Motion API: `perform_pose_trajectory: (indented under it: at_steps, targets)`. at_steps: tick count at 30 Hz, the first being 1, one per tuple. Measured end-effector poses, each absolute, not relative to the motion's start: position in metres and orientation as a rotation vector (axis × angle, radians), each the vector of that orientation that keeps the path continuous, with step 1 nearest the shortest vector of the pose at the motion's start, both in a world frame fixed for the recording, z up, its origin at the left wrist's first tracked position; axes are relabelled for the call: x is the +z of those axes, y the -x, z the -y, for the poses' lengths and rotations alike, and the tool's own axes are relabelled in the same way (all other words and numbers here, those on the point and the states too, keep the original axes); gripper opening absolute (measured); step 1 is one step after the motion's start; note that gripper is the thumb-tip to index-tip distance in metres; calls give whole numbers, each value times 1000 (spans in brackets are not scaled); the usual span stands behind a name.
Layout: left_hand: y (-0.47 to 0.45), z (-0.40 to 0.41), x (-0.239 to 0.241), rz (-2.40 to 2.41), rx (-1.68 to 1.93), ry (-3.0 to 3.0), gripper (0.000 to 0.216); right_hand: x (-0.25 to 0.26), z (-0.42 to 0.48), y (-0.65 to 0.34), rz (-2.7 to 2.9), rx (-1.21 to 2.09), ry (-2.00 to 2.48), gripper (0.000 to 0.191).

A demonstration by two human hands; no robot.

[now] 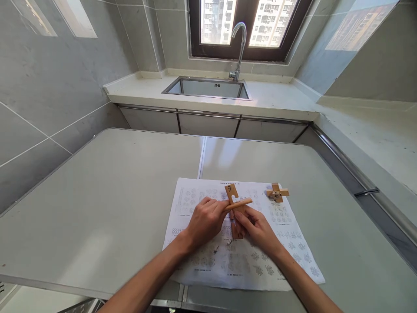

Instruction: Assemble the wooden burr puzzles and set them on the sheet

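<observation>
My left hand (206, 221) and my right hand (256, 227) meet over a printed instruction sheet (241, 261) on the table. Both are closed on wooden puzzle pieces (235, 201) crossed together: a horizontal bar runs from my left fingers toward the right, and an upright notched piece with a black mark rises behind it. My right fingers pinch the lower part of the upright piece. A second, joined cluster of wooden pieces (277, 193) lies on the sheet's far right corner, apart from both hands.
The grey table (107, 195) has a seam down its middle. Beyond it a white counter holds a steel sink (208, 88) with a tall faucet (239, 45) under a window. Tiled walls stand left and right.
</observation>
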State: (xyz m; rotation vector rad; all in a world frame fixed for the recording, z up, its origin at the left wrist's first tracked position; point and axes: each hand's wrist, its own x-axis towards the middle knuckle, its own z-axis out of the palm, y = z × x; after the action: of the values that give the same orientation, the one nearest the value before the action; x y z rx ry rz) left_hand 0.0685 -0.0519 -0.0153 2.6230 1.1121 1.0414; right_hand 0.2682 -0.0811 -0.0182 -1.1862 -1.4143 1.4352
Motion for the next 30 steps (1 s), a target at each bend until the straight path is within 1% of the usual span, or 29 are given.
perform_pose_trajectory:
  at_steps: [4, 11, 16, 30]
  targets:
    - [-67, 52, -14, -1095, 1080, -2634, 20, -19, 81, -271, 1455, 1436, 1165, 42]
    - [-65, 52, -14, -1120, 1050, -2687, 17, -15, 82, -270, 1488, 1405, 1153, 42]
    - [-63, 51, -13, -1086, 1049, -2710, 21, -16, 81, -272, 1523, 1393, 1152, 42]
    - [-62, 51, -13, -1075, 1063, -2719, 21, -18, 81, -273, 1523, 1396, 1162, 43]
